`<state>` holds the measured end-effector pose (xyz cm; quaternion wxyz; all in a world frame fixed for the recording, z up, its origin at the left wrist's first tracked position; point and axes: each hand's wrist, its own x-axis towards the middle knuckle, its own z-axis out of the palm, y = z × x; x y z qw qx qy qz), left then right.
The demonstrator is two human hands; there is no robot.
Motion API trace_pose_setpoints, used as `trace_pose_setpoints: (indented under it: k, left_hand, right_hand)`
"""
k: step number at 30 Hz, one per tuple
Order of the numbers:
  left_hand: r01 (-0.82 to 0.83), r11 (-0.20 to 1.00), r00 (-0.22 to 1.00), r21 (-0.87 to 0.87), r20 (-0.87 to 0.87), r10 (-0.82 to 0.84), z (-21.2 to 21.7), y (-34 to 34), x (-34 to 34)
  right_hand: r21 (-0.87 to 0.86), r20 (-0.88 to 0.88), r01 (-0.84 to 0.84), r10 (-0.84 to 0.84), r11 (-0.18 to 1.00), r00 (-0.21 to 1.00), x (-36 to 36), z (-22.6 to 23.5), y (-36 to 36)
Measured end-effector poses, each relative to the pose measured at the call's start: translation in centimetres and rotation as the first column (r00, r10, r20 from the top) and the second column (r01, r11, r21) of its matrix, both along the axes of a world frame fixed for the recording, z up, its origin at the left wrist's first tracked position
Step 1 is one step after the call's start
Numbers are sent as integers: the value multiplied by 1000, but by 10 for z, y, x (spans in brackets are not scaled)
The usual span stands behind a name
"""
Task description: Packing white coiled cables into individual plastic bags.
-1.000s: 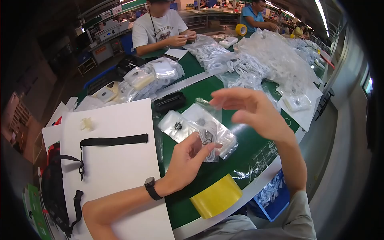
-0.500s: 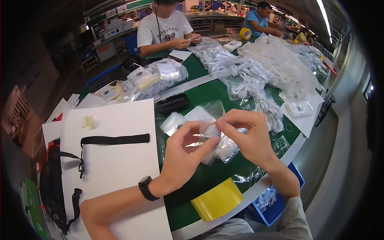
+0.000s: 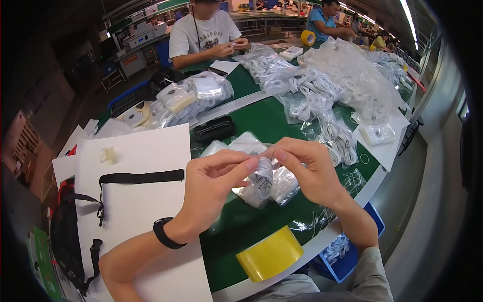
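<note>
Left hand [image 3: 214,178], right hand [image 3: 307,168] pinching, fingertips together.

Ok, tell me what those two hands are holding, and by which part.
Both hands pinch one small clear plastic bag by its top edge: the left hand with thumb and fingertips on its left side, the right hand on its right.

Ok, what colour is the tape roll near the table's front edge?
Yellow; the tape roll shows best in the head view.
</note>
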<state>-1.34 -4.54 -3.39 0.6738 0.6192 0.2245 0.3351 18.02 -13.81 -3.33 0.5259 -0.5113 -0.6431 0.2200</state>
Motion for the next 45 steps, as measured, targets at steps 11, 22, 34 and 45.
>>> trace_pose_setpoints:
  k: [11, 22, 34, 45]
  left_hand:
    - [-10, 974, 999, 225, 50, -1, 9, 13, -1]
    - [268, 962, 961, -56, -59, -271, -18, -22, 7]
    - [305, 952, 950, 10, -78, -304, -33, -33, 3]
    - [284, 958, 945, -34, -161, -286, -29, -36, 5]
  right_hand:
    - [21, -177, 158, -152, 987, 972, 5, 1, -9]
    - [24, -137, -2, 5, 1000, 991, 5, -7, -4]
    - [-267, -427, -327, 193, 906, 884, -3, -3, -4]
    - [25, -108, -149, 151, 988, 983, -9, -12, -8]
